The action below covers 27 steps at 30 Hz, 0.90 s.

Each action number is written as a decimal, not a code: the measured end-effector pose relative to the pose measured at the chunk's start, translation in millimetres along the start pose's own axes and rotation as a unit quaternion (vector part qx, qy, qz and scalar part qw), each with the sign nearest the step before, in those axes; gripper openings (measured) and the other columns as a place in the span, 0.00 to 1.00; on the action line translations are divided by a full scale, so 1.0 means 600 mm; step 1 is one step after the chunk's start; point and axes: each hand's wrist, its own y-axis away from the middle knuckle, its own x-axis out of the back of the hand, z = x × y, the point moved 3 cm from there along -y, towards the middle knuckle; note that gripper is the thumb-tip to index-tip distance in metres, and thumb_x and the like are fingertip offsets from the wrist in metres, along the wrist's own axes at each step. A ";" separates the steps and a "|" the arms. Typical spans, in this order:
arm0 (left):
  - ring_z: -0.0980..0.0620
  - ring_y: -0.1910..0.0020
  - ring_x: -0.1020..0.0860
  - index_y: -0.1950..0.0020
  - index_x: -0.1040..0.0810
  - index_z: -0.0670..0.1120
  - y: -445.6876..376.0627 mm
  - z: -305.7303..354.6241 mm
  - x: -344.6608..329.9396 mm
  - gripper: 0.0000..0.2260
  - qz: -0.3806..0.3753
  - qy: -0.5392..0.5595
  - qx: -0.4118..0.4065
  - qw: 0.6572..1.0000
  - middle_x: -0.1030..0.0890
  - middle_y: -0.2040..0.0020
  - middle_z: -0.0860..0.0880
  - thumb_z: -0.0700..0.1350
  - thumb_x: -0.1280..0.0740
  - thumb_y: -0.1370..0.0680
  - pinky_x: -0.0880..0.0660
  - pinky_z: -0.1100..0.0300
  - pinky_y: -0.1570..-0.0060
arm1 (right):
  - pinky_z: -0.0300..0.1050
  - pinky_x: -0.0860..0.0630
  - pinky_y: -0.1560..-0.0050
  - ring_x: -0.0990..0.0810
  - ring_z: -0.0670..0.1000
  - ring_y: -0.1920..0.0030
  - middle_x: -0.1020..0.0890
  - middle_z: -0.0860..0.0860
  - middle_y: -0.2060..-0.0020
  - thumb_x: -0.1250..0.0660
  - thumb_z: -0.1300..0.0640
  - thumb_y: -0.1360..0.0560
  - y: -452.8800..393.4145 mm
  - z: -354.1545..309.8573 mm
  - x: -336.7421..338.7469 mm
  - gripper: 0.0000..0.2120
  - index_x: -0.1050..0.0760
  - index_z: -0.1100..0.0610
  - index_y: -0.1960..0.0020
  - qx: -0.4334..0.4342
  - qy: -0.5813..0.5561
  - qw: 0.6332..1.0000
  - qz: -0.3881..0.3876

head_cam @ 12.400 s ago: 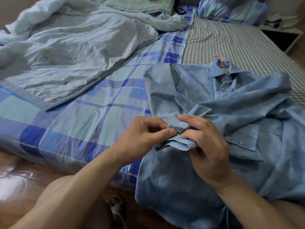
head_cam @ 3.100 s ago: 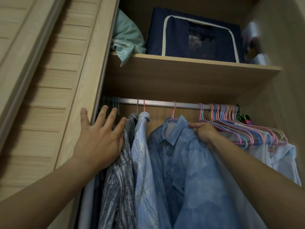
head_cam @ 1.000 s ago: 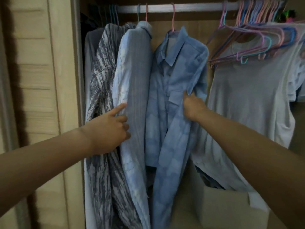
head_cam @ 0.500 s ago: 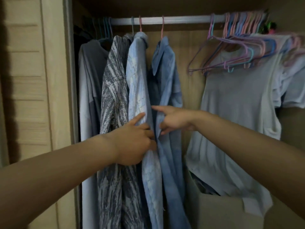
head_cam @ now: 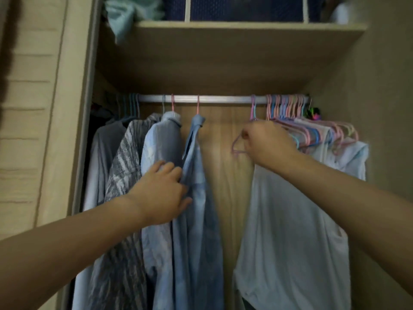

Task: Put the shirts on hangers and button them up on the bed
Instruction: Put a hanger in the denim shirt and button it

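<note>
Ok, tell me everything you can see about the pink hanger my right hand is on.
The pink hanger is thin, probably plastic or coated wire, and carries no garment. Its hook sits over the metal rail, left of the bunched spare hangers. The right hand grips its shoulder; only the left tip shows, against the wardrobe's wooden back.

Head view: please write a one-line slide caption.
Right hand grips a pink hanger while left hand touches a hung blue shirt.
</note>
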 end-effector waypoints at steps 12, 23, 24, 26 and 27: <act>0.38 0.18 0.50 0.20 0.38 0.50 -0.150 -0.036 0.034 0.27 -0.114 -0.142 0.003 0.983 0.44 0.18 0.40 0.55 0.42 0.18 0.53 0.40 0.21 | 0.52 0.27 0.40 0.24 0.58 0.36 0.18 0.54 0.40 0.39 0.59 0.21 -0.047 0.118 -0.004 0.14 0.21 0.54 0.38 -0.030 0.277 0.952 -0.124; 0.43 0.34 0.24 0.35 0.19 0.49 -0.167 -0.114 0.000 0.17 -0.279 -0.203 0.069 0.936 0.18 0.36 0.47 0.42 0.46 0.15 0.41 0.48 0.24 | 0.52 0.24 0.42 0.20 0.61 0.37 0.20 0.58 0.38 0.40 0.61 0.19 -0.069 0.099 -0.022 0.15 0.25 0.59 0.34 -0.039 0.202 0.971 -0.118; 0.44 0.30 0.27 0.33 0.21 0.49 -0.160 -0.121 0.004 0.16 -0.289 -0.220 0.070 0.929 0.19 0.34 0.47 0.43 0.45 0.15 0.43 0.48 0.23 | 0.52 0.24 0.43 0.20 0.61 0.38 0.20 0.58 0.38 0.39 0.60 0.20 -0.071 0.096 -0.024 0.15 0.24 0.59 0.35 -0.048 0.180 0.975 -0.120; 0.41 0.22 0.38 0.28 0.25 0.49 -0.147 -0.136 0.012 0.17 -0.308 -0.238 0.078 0.918 0.26 0.26 0.45 0.47 0.45 0.15 0.48 0.46 0.22 | 0.52 0.24 0.44 0.20 0.61 0.39 0.20 0.59 0.39 0.39 0.59 0.21 -0.074 0.088 -0.024 0.14 0.23 0.59 0.37 -0.082 0.132 0.980 -0.124; 0.39 0.19 0.45 0.25 0.28 0.50 -0.142 -0.144 0.011 0.19 -0.317 -0.230 0.083 0.916 0.32 0.22 0.45 0.48 0.45 0.15 0.51 0.43 0.21 | 0.51 0.24 0.45 0.20 0.61 0.39 0.19 0.59 0.40 0.39 0.59 0.21 -0.075 0.082 -0.023 0.14 0.23 0.59 0.38 -0.093 0.122 0.981 -0.119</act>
